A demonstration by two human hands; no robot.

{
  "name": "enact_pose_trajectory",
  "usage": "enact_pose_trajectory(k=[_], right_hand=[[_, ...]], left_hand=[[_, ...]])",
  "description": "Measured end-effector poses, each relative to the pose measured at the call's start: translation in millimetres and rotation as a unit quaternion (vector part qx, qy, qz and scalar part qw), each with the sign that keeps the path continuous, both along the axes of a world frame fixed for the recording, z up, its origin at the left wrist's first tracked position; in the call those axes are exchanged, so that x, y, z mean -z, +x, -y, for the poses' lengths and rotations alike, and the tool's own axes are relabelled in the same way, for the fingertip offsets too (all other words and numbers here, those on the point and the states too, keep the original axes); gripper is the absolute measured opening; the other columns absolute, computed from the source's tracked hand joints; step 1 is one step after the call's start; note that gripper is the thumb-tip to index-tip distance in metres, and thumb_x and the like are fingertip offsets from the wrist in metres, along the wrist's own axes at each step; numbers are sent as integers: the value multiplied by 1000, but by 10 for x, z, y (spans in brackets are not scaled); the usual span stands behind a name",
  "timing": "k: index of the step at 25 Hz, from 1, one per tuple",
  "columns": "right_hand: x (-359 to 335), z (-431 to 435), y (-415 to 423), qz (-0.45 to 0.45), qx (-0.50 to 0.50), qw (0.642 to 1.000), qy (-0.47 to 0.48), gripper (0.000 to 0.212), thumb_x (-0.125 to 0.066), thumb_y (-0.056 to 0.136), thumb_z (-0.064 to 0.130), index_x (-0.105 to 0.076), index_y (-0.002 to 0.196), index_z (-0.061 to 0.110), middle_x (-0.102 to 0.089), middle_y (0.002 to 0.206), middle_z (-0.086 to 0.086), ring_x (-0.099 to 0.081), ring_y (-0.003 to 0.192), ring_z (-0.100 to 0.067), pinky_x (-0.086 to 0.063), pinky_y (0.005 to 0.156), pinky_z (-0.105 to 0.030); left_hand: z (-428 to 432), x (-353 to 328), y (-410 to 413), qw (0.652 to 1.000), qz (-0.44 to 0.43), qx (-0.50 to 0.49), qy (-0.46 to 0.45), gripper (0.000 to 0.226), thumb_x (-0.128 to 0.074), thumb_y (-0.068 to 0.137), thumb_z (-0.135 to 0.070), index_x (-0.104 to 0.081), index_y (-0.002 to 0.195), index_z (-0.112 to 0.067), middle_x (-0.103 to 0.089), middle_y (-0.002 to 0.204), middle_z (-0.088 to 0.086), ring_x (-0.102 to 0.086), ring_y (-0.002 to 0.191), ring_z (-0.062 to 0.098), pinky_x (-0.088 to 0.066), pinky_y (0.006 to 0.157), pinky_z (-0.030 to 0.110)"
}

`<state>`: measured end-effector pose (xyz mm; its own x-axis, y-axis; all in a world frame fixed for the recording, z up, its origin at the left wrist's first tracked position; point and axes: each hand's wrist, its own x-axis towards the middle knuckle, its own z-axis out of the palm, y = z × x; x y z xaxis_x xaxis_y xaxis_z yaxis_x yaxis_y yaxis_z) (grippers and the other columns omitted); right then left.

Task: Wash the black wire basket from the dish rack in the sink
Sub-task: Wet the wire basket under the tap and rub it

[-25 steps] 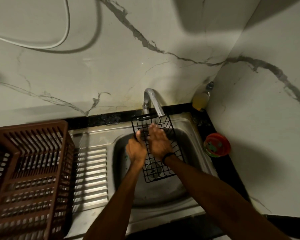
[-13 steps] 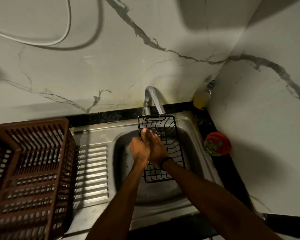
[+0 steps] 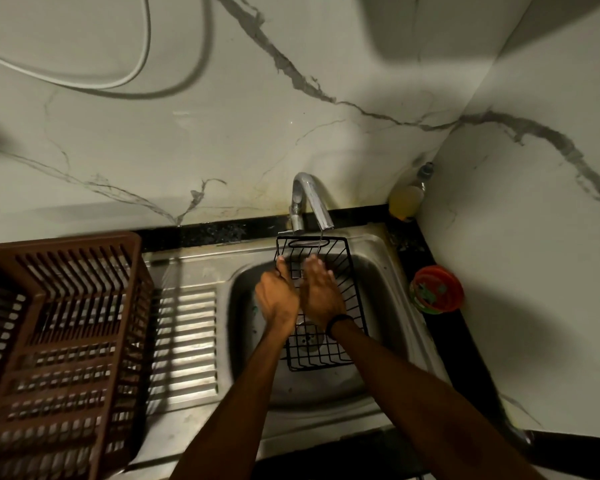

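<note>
- Black wire basket (image 3: 321,358) sits in the steel sink (image 3: 395,271) at the worktop's (image 3: 201,234) back edge.
- Left hand's (image 3: 278,296) grip holds its left rim.
- Right hand's (image 3: 321,292) grip is wide, flat on its wires.

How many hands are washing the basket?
2. The left hand grips the black wire basket by its left side; the right hand lies flat inside it, under the tap.
</note>
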<state>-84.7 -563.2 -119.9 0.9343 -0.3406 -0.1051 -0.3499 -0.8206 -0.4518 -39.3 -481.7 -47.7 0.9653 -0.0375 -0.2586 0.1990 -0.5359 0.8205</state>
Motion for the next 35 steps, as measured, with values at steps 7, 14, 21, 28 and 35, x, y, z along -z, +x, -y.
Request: enact_pose_trajectory(k=[7, 14, 21, 28, 35], right_hand=[[-28, 41, 0, -17, 17, 1000, 13, 60, -26, 106, 37, -3, 156, 15, 8, 160, 0, 5, 151, -22, 2, 123, -40], [-41, 197, 23, -49, -31, 998, -31, 59, -41, 101, 14, -17, 155, 14, -14, 163, -9, -12, 150, -25, -20, 121, -44], [-572, 489, 84, 114, 170, 965, -167, 35, -54, 96, 43, -59, 116, 15, -57, 115, -12, -53, 108, -26, -44, 96, -39], [-558, 1023, 269, -81, -3, 996, -25, 28, -48, 100, 43, -66, 102, 22, -68, 94, -2, -65, 91, -22, -51, 77, -32], [-647, 1042, 208, -96, -1, 991, 95, 25, -54, 98, 41, -63, 88, 19, -70, 77, -4, -71, 64, -14, -53, 48, -21]], left_hand=[[-19, -38, -10, 1000, -1, -14, -3, 53, -41, 106, -49, -59, 71, -13, -65, 69, 6, -64, 63, 22, -52, 55, 31], [-91, -159, -3, 999, -2, -28, -16, 49, -43, 107, -42, -56, 69, -15, -62, 67, 5, -59, 58, 18, -42, 49, 25], [-162, -139, 43, 1000, -12, 20, -21, 50, -45, 106, -44, -57, 67, -14, -65, 67, 5, -60, 58, 18, -47, 52, 26], [-231, -115, 85, 994, -12, 106, 11, 58, -42, 101, -60, -56, 63, -18, -65, 65, 4, -65, 63, 23, -52, 60, 31], [-432, -211, 178, 961, -225, 143, -75, 56, -44, 91, -77, -55, 131, -38, -51, 128, 2, -48, 126, 32, -38, 112, 52]])
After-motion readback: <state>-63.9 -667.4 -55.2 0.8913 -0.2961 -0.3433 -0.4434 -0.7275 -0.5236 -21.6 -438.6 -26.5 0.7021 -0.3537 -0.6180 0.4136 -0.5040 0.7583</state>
